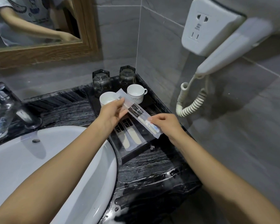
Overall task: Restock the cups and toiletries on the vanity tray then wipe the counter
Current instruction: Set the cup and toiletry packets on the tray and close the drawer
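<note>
Two hands share one item here: you hold a sealed toothbrush packet (138, 113) slanted above the vanity tray (137, 155), its far end toward 11 o'clock and its near end toward 5 o'clock. Your left hand (113, 115) has its fingers (121, 101) closed on the far part of the wrapper, and your right hand (166, 125) pinches the near end, fingers closed on the plastic. Holding it at both ends keeps the limp wrapper straight, likely so you can line it up before laying it down.

Below the packet, two packaged combs (128, 138) already lie side by side on the tray, pointing the same slanted way, which suggests you mean to set this piece parallel beside them at their 3 o'clock side. At the tray's 12 o'clock end stand two white mugs (136, 94), and behind them two clear glass tumblers (102, 81) that look turned mouth down, probably to keep dust out.

The tray sits on the dark marble table (152, 175) in the corner, with the white basin (55, 159) at 9 o'clock and the chrome faucet (8, 109) beyond it. Water drops shine on the table near the basin rim, so the wiping step seems not yet done.
</note>
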The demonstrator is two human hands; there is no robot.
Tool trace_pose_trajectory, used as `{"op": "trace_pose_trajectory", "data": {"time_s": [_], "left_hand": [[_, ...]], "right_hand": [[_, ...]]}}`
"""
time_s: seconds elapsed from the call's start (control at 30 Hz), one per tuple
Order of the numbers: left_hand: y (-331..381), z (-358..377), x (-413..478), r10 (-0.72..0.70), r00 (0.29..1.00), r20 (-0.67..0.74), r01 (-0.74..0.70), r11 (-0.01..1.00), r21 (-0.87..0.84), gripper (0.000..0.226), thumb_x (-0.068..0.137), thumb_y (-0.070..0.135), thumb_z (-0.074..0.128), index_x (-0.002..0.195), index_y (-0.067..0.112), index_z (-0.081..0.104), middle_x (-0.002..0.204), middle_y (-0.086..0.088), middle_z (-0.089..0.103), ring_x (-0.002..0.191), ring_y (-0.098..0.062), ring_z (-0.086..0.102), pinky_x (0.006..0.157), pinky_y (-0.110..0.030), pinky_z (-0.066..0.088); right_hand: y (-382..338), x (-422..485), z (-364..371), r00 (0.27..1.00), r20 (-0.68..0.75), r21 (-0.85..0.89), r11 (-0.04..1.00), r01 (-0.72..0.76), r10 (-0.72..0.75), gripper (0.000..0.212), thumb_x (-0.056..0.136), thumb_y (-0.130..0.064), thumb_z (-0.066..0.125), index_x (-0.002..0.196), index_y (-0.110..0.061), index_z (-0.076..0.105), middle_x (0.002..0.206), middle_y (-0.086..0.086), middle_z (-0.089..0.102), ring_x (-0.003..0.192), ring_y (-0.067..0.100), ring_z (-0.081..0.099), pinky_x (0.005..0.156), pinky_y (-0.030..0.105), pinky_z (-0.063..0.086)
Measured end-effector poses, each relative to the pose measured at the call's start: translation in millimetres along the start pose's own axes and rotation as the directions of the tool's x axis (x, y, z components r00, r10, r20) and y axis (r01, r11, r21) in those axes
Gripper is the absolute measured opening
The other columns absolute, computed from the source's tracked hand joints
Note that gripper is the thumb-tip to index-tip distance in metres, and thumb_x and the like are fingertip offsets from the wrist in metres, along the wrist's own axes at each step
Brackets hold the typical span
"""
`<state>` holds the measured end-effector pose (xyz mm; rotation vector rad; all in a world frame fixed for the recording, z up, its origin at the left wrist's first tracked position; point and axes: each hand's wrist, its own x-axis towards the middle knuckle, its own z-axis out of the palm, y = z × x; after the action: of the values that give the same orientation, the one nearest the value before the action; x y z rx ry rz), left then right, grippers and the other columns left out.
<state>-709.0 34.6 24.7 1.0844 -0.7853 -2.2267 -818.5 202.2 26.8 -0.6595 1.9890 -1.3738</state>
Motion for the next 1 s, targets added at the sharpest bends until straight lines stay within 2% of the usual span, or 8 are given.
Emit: {"op": "trace_pose_trajectory", "data": {"time_s": [0.1,0.23,0.4,0.53,0.6,0.7,0.83,1.0], "left_hand": [[-5,2,0,-0.029,1.000,-0.003,0.029,1.000,0.006,0.004,0.086,0.004,0.061,0.082,0.006,0.061,0.073,-0.007,0.071,0.056,-0.011,0.070,0.051,-0.027,0.059],[-12,-1,-2,-0.077,0.997,0.014,0.076,0.994,0.081,0.007,0.087,0.004,0.058,0.080,0.004,0.060,0.057,-0.006,0.071,0.054,-0.013,0.070,0.050,-0.026,0.058],[-21,-13,-2,0.079,0.997,0.003,-0.076,0.953,0.294,0.023,0.085,0.005,0.062,0.106,-0.002,0.060,0.096,-0.017,0.068,0.087,-0.024,0.069,0.077,-0.030,0.059],[-28,-17,-4,0.409,0.902,0.140,-0.384,0.607,0.696,0.031,0.084,0.013,0.064,0.115,0.010,0.063,0.104,-0.009,0.070,0.098,-0.017,0.065,0.091,-0.027,0.051],[-31,-15,-4,0.448,0.860,0.245,-0.453,0.447,0.771,0.032,0.085,0.019,0.063,0.117,0.014,0.063,0.112,-0.005,0.069,0.097,-0.006,0.060,0.079,-0.006,0.044],[-34,-17,0,0.472,0.788,0.396,-0.537,0.211,0.817,0.035,0.089,0.022,0.058,0.124,0.014,0.058,0.123,-0.003,0.065,0.108,-0.009,0.058,0.084,-0.010,0.040],[-40,-30,12,0.292,0.738,0.609,-0.572,-0.210,0.793,0.047,0.093,0.024,0.050,0.138,0.016,0.041,0.145,-0.008,0.044,0.139,-0.022,0.032,0.111,-0.036,0.031],[-51,-51,27,0.130,0.779,0.614,-0.477,-0.513,0.713,0.068,0.095,0.036,0.043,0.148,0.010,0.011,0.158,-0.011,0.009,0.147,-0.023,0.003,0.120,-0.035,0.005]], "right_hand": [[3,0,-4,0.999,-0.014,0.044,0.998,-0.047,0.048,0.014,0.083,-0.013,0.069,0.093,-0.004,0.076,0.085,-0.003,0.072,0.073,-0.002,0.063,0.051,0.002,0.044],[12,-7,-5,0.998,-0.045,0.014,0.999,-0.046,0.047,0.015,0.084,-0.010,0.068,0.095,-0.003,0.076,0.087,0.000,0.072,0.074,0.000,0.063,0.055,0.004,0.046],[21,-10,-15,0.989,-0.140,-0.047,0.998,-0.046,0.039,0.014,0.083,-0.010,0.069,0.091,-0.003,0.076,0.088,0.002,0.073,0.077,0.006,0.064,0.069,0.020,0.049],[24,-4,-21,0.979,-0.182,-0.153,0.981,-0.116,0.087,0.016,0.081,-0.008,0.068,0.084,0.007,0.073,0.083,0.002,0.073,0.067,0.002,0.060,0.058,0.022,0.048],[24,0,-20,0.977,-0.186,-0.192,0.971,-0.142,0.107,0.014,0.081,-0.008,0.068,0.081,0.005,0.075,0.079,0.001,0.072,0.065,0.004,0.060,0.054,0.021,0.046],[20,6,-17,0.974,-0.174,-0.243,0.952,-0.184,0.144,0.010,0.080,-0.010,0.070,0.077,-0.002,0.076,0.072,-0.001,0.068,0.069,0.014,0.061,0.063,0.029,0.055],[17,5,-15,0.976,-0.133,-0.300,0.932,-0.204,0.170,0.015,0.081,-0.010,0.069,0.066,-0.013,0.073,0.067,-0.006,0.066,0.060,0.013,0.060,0.055,0.029,0.056],[24,-2,-24,0.978,-0.146,-0.371,0.909,-0.192,0.147,0.015,0.080,-0.007,0.066,0.072,0.004,0.073,0.081,0.013,0.075,0.064,0.014,0.061,0.066,0.034,0.056]]}}
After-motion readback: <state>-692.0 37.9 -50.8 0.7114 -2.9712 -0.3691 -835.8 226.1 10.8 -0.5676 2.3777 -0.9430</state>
